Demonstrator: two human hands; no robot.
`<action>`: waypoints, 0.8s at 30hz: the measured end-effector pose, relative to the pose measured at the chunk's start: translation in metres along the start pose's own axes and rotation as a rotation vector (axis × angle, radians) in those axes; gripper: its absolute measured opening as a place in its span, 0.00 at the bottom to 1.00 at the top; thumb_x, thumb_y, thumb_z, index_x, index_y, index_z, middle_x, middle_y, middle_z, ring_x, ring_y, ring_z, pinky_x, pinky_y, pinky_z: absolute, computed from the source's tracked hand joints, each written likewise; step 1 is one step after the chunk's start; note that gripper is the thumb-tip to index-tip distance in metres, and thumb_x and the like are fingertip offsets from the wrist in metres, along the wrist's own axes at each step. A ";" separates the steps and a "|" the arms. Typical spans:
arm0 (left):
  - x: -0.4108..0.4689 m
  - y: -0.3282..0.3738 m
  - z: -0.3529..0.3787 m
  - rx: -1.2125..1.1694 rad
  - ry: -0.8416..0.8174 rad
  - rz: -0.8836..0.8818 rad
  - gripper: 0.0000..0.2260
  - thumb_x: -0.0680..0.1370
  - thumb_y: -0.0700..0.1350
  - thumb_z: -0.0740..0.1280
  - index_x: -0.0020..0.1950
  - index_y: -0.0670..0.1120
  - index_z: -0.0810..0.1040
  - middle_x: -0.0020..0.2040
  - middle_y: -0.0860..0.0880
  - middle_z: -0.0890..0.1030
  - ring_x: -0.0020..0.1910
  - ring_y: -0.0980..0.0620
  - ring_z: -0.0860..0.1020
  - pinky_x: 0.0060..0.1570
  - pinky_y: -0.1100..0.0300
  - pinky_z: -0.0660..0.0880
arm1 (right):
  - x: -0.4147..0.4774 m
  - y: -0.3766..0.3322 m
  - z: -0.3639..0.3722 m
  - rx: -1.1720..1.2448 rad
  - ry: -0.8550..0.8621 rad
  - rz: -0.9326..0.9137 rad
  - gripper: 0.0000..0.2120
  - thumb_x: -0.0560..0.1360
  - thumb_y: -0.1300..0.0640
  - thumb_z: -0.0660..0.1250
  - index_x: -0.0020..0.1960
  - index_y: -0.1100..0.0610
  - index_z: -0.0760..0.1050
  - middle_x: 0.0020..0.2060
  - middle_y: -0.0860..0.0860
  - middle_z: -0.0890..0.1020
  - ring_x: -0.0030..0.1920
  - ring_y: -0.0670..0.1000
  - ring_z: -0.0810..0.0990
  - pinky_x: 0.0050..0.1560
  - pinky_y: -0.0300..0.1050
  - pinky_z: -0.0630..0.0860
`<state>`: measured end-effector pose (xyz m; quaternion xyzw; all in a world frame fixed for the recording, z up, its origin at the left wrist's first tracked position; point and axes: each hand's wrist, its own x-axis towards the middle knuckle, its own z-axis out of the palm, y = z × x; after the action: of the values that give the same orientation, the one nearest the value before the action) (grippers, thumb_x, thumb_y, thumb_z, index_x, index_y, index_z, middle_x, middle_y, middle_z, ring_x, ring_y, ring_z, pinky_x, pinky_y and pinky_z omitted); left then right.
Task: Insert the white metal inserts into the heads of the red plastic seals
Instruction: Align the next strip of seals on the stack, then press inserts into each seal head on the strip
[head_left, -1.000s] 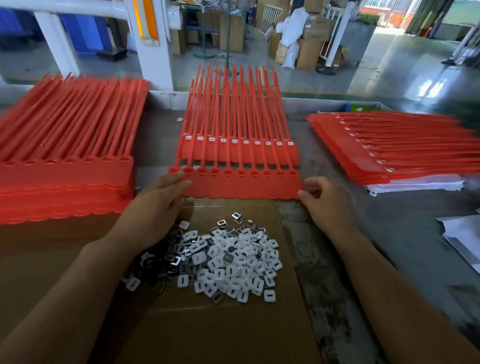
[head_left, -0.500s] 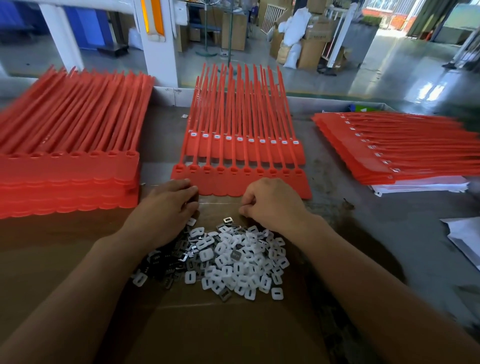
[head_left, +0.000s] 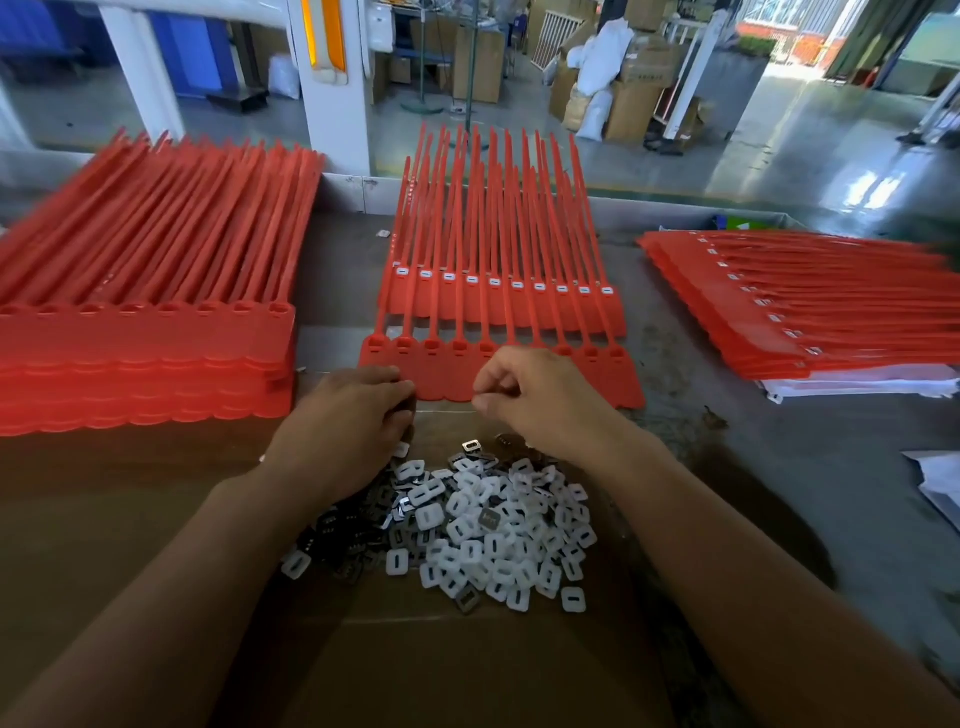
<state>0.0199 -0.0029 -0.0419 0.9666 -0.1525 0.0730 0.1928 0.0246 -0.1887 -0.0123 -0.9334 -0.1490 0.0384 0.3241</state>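
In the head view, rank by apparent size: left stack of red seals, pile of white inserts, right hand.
1. left stack of red seals
2. pile of white inserts
3. right hand

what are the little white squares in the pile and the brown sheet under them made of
Inserts: matte white faces, maybe plastic coating; flipped ones show shiny grey metal. Brown sheet: dull cardboard, by its crease and flat tan surface.

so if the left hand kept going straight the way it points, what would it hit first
The front row of seals. The left hand points forward and slightly right, its fingertips at that row's near edge by the leftmost heads. Contact is unclear.
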 end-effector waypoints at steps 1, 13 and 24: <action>-0.001 0.002 -0.001 -0.006 0.023 0.019 0.13 0.77 0.43 0.63 0.60 0.45 0.78 0.63 0.48 0.76 0.60 0.49 0.73 0.60 0.58 0.66 | 0.005 -0.003 0.000 0.014 0.009 -0.017 0.01 0.74 0.57 0.68 0.44 0.52 0.76 0.36 0.37 0.71 0.38 0.34 0.69 0.38 0.26 0.63; -0.004 0.011 -0.003 -0.021 -0.003 -0.035 0.13 0.77 0.43 0.61 0.58 0.45 0.79 0.61 0.48 0.77 0.58 0.48 0.75 0.56 0.54 0.71 | 0.092 -0.032 0.037 0.157 0.070 0.029 0.08 0.73 0.65 0.66 0.51 0.59 0.82 0.48 0.56 0.83 0.47 0.48 0.78 0.47 0.34 0.69; -0.004 0.012 -0.001 -0.005 -0.026 -0.061 0.14 0.77 0.44 0.59 0.60 0.47 0.77 0.62 0.51 0.75 0.58 0.49 0.74 0.56 0.53 0.72 | 0.104 -0.037 0.045 0.074 -0.001 0.079 0.10 0.74 0.65 0.64 0.49 0.58 0.83 0.53 0.53 0.82 0.56 0.53 0.78 0.62 0.50 0.72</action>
<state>0.0123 -0.0118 -0.0379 0.9712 -0.1256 0.0543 0.1953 0.1064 -0.1030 -0.0226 -0.9258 -0.1109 0.0571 0.3568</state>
